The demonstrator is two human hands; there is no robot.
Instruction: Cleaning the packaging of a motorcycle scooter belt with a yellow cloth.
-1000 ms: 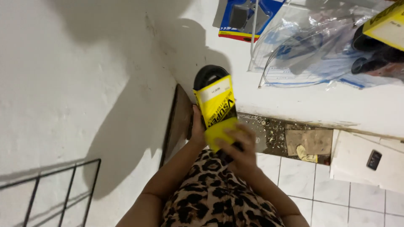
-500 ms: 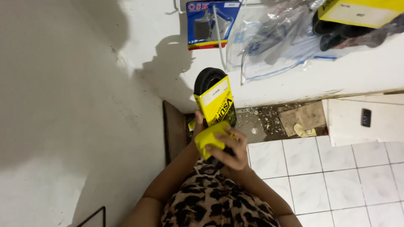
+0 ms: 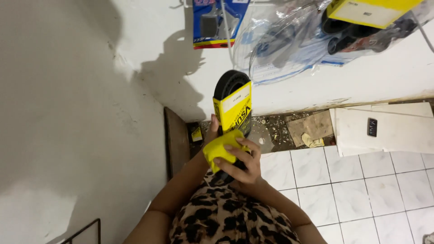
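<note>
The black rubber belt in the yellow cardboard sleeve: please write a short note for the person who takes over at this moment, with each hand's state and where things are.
Left hand: behind the black rubber belt in its yellow cardboard sleeve, holding it upright; its grip is mostly hidden.
Right hand: presses a crumpled yellow cloth against the belt's lower end.
Where: belt held in front of the body, above the white tiled floor, near the white wall.
Done: belt is in hand, cloth on it.
Left: the sleeve is still on the belt.

Bright, hard light throws a sharp dark shadow on the white wall (image 3: 149,86) (plastic bag (image 3: 289,40) glares), focus crisp.
</note>
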